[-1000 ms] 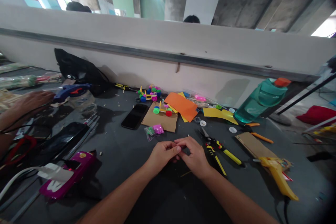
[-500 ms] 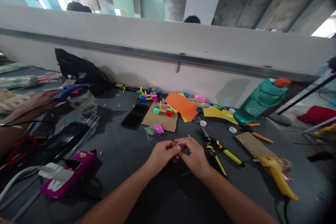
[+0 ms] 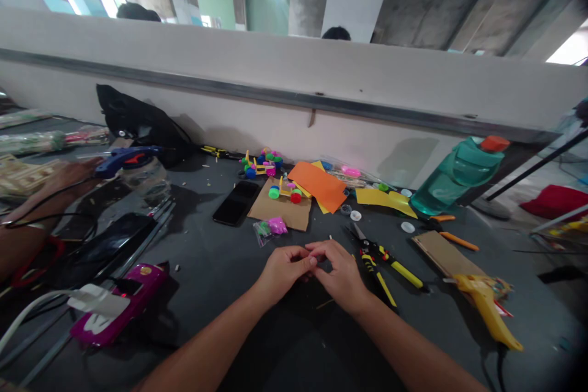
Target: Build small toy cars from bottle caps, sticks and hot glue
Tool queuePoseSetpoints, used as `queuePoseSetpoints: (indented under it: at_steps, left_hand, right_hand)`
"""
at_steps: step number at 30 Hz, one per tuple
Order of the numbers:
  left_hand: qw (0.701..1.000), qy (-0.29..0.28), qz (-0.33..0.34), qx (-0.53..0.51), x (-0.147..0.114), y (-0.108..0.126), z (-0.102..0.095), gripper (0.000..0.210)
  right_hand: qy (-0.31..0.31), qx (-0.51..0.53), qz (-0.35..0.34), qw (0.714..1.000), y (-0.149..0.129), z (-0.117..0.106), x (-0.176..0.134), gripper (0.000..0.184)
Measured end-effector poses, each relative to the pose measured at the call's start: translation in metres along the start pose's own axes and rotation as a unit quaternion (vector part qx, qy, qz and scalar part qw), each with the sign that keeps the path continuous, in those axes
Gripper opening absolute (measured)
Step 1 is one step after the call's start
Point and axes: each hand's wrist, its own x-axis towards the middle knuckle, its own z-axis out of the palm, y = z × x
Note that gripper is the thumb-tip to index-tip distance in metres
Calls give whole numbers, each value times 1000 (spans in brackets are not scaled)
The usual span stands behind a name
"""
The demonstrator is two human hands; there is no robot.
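My left hand [image 3: 285, 271] and my right hand [image 3: 339, 269] meet at the fingertips above the dark table. Both are closed in a pinch, and whatever is between the fingers is too small or hidden to make out. Just right of my right hand lie snips [image 3: 365, 245] with black and yellow handles. Beyond my left hand is a small plastic bag [image 3: 271, 228] with pink and green bits in it. Behind that, a little wheeled model [image 3: 285, 193] in green, blue and red rests on a cardboard piece [image 3: 261, 211].
A black phone [image 3: 236, 203], orange paper [image 3: 316, 184] and a teal bottle [image 3: 452, 174] stand or lie farther back. A yellow glue gun [image 3: 489, 306] lies right, a purple power strip [image 3: 147, 300] left. Another person's hand [image 3: 76, 176] is beside a blue glue gun [image 3: 126, 160].
My hands stay almost in place, fingertips together, with only a slight shift of the fingers. At the far left, the other person's arm has moved a little.
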Motion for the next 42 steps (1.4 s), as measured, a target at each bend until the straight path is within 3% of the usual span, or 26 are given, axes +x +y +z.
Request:
queuePoseSetpoints:
  at_steps: [4,9,14,24,28,31,37,42]
  left_hand:
    - [1000,3,13,12,0,-2,0,38]
    - [1000,-12,0,-23,-1,-1,1,40]
    - [999,4,-6,-54,-2,3,1,38]
    - [999,-1,-11,-47,0,2,0,38]
    - [999,-1,2,-34,-1,2,-1,37]
    - [999,-4,-18,-44,-1,2,-1,38]
    - [993,-12,-55,-102,-1,7,-4,32]
    - [992,-2,-61,-112,-1,8,-7,28]
  right_hand:
    - [-19,-17,-40,999,2,-1,0,19]
    - [2,-32,-65,997,5,-1,1,23]
    - [-33,-26,-88,995,7,1,0,35]
    - [-3,-18,-33,999,4,-1,2,19]
    - [-17,-14,-42,999,2,-2,3,20]
    - [-12,-11,-50,999,2,-1,3,18]
    - [-3,6,9,1000,2,1,2,15]
    - [-10,5,-16,1000,2,1,4,17]
